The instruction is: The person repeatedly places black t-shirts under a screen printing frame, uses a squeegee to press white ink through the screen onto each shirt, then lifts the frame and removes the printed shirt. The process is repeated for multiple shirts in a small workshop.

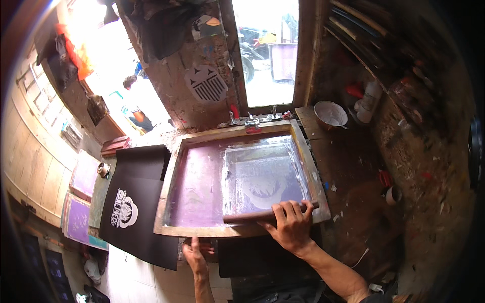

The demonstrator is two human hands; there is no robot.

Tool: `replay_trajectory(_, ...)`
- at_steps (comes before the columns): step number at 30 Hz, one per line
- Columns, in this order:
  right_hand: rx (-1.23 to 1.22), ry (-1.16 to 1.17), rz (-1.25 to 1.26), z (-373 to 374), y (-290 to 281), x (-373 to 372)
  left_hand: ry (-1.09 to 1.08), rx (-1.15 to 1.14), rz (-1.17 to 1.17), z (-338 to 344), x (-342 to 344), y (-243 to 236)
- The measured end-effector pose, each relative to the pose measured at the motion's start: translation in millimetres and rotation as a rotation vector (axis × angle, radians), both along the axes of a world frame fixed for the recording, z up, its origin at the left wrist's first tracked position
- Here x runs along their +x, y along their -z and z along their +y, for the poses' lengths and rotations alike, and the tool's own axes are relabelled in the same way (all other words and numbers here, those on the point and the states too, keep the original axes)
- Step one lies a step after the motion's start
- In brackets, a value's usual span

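Note:
My right hand [291,225] is closed over a brown squeegee [243,218], which lies along the near part of the screen printing frame [202,232]. This wooden frame holds a purple mesh [197,187]. On its right half, a paler rectangle with smeared white edges shows a faint design. At the frame's near edge, my left hand [197,258] has its thumb up and fingers apart, holding nothing; whether it touches the wood I cannot tell. Left of the frame lie black sheets [139,184] with a white printed figure. More black material [245,258] shows below the frame.
Metal clamps [251,121] sit at the frame's far edge. A white-smeared bowl [330,114] stands at the far right, near a cup-like container [393,195]. Purple screens [81,217] lean at left. Another person [136,108] is outside, beyond the doorway.

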State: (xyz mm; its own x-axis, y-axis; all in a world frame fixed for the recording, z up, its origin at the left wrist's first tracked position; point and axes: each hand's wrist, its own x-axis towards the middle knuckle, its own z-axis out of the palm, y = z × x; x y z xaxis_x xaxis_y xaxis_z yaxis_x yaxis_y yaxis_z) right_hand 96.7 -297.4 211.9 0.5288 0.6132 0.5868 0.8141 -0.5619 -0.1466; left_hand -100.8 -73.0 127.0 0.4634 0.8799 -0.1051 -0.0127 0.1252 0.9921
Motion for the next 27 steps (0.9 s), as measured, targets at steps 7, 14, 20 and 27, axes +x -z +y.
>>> replay_trajectory(7,0.537,-0.199,-0.315,91,-127,94,-0.11,0.584,-0.235,108,39,-93)
replay_trajectory(14,0.314,-0.145,-0.146,240,-238,219,0.183,0.812,-0.117,221,168,-16)
replay_trajectory(20,0.136,-0.196,0.104,277,-271,267,0.353,1.207,0.49,160,281,21)
replay_trajectory(27,0.024,-0.269,0.182,276,-308,279,0.21,1.309,0.554,176,282,67)
